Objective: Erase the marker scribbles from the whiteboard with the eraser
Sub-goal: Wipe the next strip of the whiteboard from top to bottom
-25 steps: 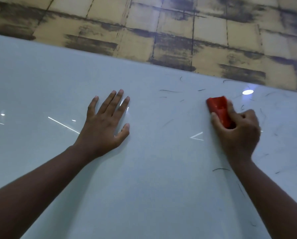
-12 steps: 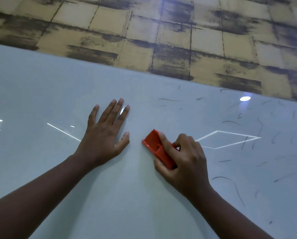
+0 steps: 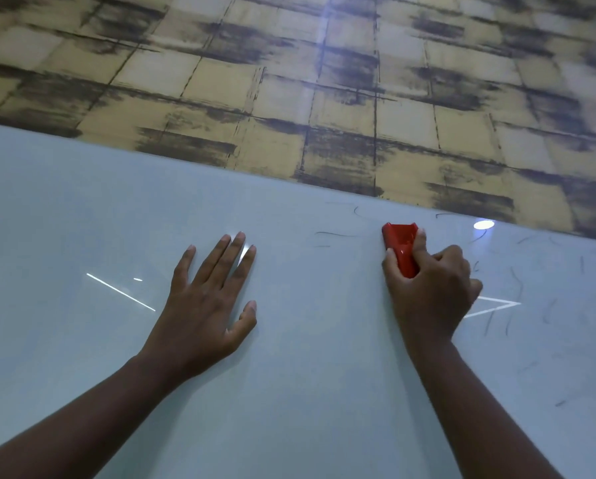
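Note:
A glossy whiteboard [image 3: 307,357] fills the lower part of the head view. My right hand [image 3: 431,292] grips a red eraser [image 3: 402,245] and presses it on the board near the top edge. Thin black marker scribbles [image 3: 517,288] are scattered over the right side, and a few short strokes [image 3: 334,235] lie just left of the eraser. My left hand [image 3: 210,305] lies flat on the board, fingers spread, holding nothing.
Above the board's top edge is a wall [image 3: 324,81] papered in a yellow and dark tile pattern. Bright light reflections [image 3: 484,224] show on the board's surface. The left half of the board carries no marks.
My right hand with the eraser swept from the upper right down toward my left hand, then back up and right near the top edge. The left hand stayed put.

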{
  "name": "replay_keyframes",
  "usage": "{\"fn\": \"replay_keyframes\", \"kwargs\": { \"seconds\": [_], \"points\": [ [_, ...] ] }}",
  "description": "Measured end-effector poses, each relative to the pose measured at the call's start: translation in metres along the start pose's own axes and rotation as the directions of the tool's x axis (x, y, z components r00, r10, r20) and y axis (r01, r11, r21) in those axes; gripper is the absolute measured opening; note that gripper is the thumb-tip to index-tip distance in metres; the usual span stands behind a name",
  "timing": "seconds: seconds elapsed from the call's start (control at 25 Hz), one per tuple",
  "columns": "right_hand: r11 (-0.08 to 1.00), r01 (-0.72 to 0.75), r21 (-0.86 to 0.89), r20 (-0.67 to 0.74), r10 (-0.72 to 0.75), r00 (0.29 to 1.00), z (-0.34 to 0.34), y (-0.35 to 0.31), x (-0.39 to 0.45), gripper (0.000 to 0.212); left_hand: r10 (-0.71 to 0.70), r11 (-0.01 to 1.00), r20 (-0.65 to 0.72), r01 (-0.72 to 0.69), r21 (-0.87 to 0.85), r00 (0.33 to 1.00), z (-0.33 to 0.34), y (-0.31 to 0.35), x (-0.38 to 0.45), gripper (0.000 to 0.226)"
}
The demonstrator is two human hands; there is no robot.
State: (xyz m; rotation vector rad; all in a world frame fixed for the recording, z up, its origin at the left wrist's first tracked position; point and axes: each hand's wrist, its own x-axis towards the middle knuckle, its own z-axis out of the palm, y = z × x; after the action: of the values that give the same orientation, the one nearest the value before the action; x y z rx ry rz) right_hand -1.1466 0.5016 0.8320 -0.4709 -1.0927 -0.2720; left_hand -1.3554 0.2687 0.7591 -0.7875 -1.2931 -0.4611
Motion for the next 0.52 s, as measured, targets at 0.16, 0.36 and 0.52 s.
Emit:
{"fn": "replay_keyframes", "kwargs": {
  "seconds": [0.16, 0.36, 0.52],
  "points": [
    [0.993, 0.102, 0.052, 0.035, -0.104, 0.994, 0.006, -0.053, -0.017, 0.062, -0.001, 1.000, 0.013, 0.001, 0.012, 1.000, 0.000, 0.001, 0.000, 0.076],
    [0.876, 0.451, 0.174, 0.037, -0.463, 0.886, 0.004, -0.093, -0.036, 0.065, -0.002, 1.000, 0.007, 0.002, 0.020, 1.000, 0.000, 0.000, 0.000, 0.076],
    [0.841, 0.534, 0.084, 0.036, -0.538, 0.842, 0.007, -0.055, 0.002, 0.065, 0.010, 1.000, -0.016, -0.010, 0.015, 1.000, -0.002, 0.001, -0.001, 0.075]
  ]
}}
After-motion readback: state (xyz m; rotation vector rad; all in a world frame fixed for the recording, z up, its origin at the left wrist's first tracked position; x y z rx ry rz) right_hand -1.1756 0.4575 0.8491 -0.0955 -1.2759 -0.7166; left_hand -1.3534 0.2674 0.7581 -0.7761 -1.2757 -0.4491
